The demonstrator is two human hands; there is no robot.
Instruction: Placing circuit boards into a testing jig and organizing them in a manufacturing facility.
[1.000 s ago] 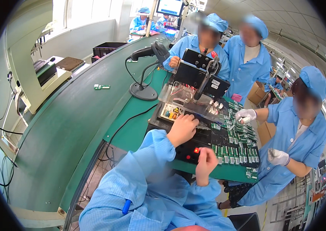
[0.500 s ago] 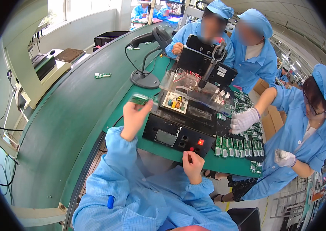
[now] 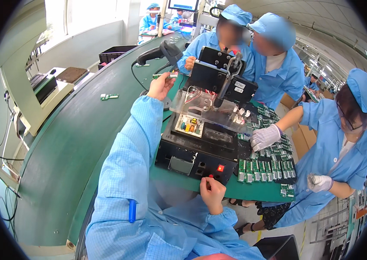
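Wearing a light blue work coat [image 3: 149,216] with a fine grid pattern, long loose sleeves [image 3: 127,147] bunching into gathered cuffs at the wrists. Bright blue pen [image 3: 132,211] clipped on the left sleeve. Both hands bare.

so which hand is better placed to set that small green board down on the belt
Left. The left hand already pinches the small green circuit board, stretched out next to the green conveyor belt. The right hand is low at the black test fixture front, by its buttons.
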